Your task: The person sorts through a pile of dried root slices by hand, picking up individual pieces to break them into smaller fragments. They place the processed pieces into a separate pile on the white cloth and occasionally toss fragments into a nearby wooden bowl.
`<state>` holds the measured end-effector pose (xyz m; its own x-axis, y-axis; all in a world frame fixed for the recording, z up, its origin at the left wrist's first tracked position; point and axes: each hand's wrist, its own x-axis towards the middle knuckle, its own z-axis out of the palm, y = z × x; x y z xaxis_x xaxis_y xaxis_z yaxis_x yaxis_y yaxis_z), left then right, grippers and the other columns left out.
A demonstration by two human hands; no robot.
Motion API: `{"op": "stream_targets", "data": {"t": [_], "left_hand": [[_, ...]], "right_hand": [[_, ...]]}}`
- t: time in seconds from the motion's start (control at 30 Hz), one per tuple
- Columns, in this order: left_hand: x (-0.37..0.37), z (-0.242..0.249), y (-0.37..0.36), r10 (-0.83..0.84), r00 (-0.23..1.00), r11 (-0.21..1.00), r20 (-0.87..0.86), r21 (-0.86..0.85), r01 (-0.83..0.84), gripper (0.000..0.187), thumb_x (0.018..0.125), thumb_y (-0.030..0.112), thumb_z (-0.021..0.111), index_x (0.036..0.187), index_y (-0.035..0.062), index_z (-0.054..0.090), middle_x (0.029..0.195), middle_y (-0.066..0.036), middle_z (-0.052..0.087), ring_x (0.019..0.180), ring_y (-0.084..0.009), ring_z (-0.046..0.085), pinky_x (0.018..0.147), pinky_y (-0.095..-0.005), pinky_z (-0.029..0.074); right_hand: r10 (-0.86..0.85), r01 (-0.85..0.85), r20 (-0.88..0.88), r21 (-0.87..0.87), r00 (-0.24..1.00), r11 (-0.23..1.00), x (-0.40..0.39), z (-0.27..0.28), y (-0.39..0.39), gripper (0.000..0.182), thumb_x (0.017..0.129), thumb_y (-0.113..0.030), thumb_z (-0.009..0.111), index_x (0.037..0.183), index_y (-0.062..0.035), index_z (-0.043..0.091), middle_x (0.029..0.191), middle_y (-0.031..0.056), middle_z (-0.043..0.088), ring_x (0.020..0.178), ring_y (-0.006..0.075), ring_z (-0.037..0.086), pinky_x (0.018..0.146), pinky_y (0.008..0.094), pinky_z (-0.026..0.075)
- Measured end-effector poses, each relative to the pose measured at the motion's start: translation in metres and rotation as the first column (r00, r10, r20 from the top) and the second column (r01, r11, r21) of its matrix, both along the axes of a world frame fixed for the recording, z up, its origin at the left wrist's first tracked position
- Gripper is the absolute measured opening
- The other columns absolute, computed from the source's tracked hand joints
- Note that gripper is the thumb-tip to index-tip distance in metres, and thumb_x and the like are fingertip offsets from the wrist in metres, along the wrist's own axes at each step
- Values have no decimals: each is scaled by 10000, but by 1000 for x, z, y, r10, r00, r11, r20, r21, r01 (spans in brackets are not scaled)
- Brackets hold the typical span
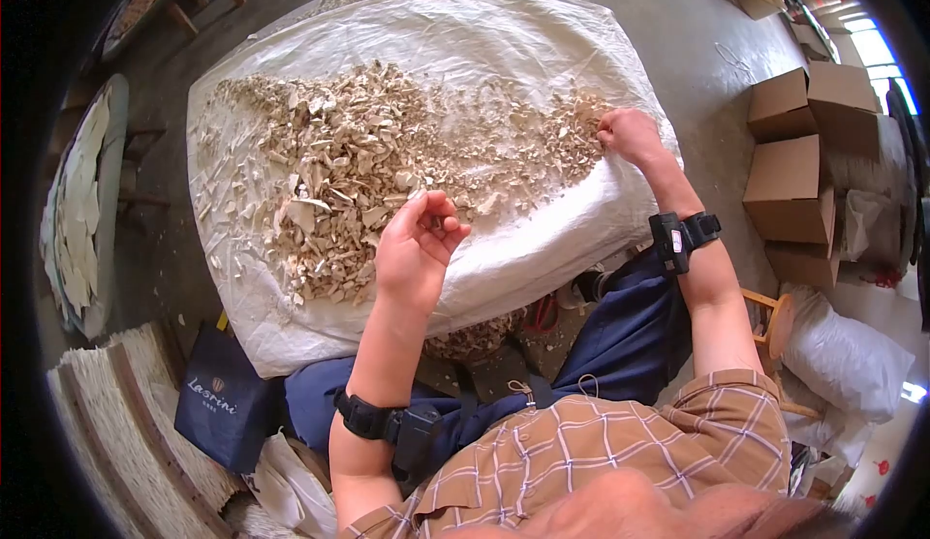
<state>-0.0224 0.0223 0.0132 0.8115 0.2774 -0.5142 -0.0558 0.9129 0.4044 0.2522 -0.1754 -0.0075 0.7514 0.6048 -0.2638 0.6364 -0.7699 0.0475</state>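
Note:
A heap of pale, dry, irregular chips [339, 142] lies on a white cloth [504, 40] spread over a table. The coarse pieces gather at the left, and finer crumbs [504, 161] thin out toward the right. Above the near edge of the heap, my left hand [417, 253] has its thumb and forefinger pinched on a small pale chip [417, 194], its other fingers curled. Over at the cloth's right side, my right hand [635, 139] is closed, with its fingertips down by the crumbs. What it grips, if anything, is hidden.
Open cardboard boxes [790, 171] and a white sack [843, 350] stand at the right. A round tray with large pale sheets [82, 210] is at the left. A dark blue bag [218, 394] sits near my leg. Below the table's front edge is more chip material [475, 338].

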Motion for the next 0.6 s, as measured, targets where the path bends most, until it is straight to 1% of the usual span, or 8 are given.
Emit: {"op": "stream_targets", "data": {"t": [0.27, 0.33, 0.37, 0.4, 0.43, 0.47, 0.5, 0.6], "left_hand": [[1, -1, -1, -1, 1000, 1000, -4, 1, 1, 177, 869, 191, 418, 843, 53, 525, 758, -39, 539, 669, -132, 516, 680, -315, 469], [2, -1, -1, -1, 1000, 1000, -7, 3, 2, 176, 869, 188, 417, 843, 52, 526, 760, -40, 538, 672, -133, 515, 685, -315, 468], [2, -2, -2, -9, 1000, 1000, -10, 4, 9, 176, 868, 186, 416, 844, 50, 526, 761, -42, 537, 675, -134, 515, 689, -315, 468], [3, -2, -3, -2, 1000, 1000, -7, 6, 2, 176, 868, 186, 416, 844, 50, 526, 761, -42, 537, 675, -134, 515, 689, -315, 468], [4, -2, -5, -20, 1000, 1000, -13, 9, 20, 179, 868, 186, 415, 847, 46, 525, 765, -42, 535, 675, -133, 512, 693, -318, 467], [4, -3, -6, -38, 999, 999, -21, 12, 38, 182, 869, 185, 414, 849, 42, 523, 769, -43, 533, 675, -133, 510, 696, -320, 466], [3, -10, -8, -63, 998, 998, 17, 0, 63, 197, 868, 182, 413, 883, 19, 522, 793, -53, 539, 702, -146, 524, 720, -338, 468], [6, -13, -19, -111, 993, 994, -29, -1, 111, 227, 867, 181, 411, 938, -7, 517, 831, -72, 547, 763, -175, 542, 757, -358, 465]], "right_hand": [[8, -7, 39, -1, 999, 1000, 3, -3, -2, 109, 696, -173, 570, 758, -113, 638, 747, 76, 614, 745, 238, 590, 667, 353, 456], [-37, 67, -167, 175, 985, 982, 11, 6, -5, 142, 675, -150, 561, 776, -80, 631, 682, 90, 602, 655, 218, 593, 601, 337, 460], [-113, 258, -446, 278, 888, 925, 11, 14, -7, 160, 678, -150, 572, 774, -32, 623, 596, 76, 572, 527, 157, 555, 500, 290, 441], [-107, 251, -443, 281, 890, 926, 10, 20, -6, 160, 678, -150, 572, 774, -32, 623, 596, 76, 572, 527, 157, 555, 500, 290, 441], [-80, 323, -555, 354, 828, 878, 4, 27, -2, 159, 684, -148, 585, 769, -18, 619, 580, 54, 557, 497, 122, 523, 470, 257, 421], [-39, 401, -657, 410, 752, 819, -6, 38, 5, 161, 690, -146, 598, 763, -4, 616, 564, 33, 541, 466, 88, 491, 440, 224, 402], [90, 400, -732, 466, 675, 789, -16, 47, 13, 119, 714, -114, 596, 760, -6, 613, 585, 2, 536, 489, 55, 468, 443, 190, 382], [341, 255, -749, 555, 568, 792, -64, 70, 42, 82, 752, -78, 586, 799, -11, 596, 627, -22, 524, 547, 34, 460, 477, 173, 369]]}}
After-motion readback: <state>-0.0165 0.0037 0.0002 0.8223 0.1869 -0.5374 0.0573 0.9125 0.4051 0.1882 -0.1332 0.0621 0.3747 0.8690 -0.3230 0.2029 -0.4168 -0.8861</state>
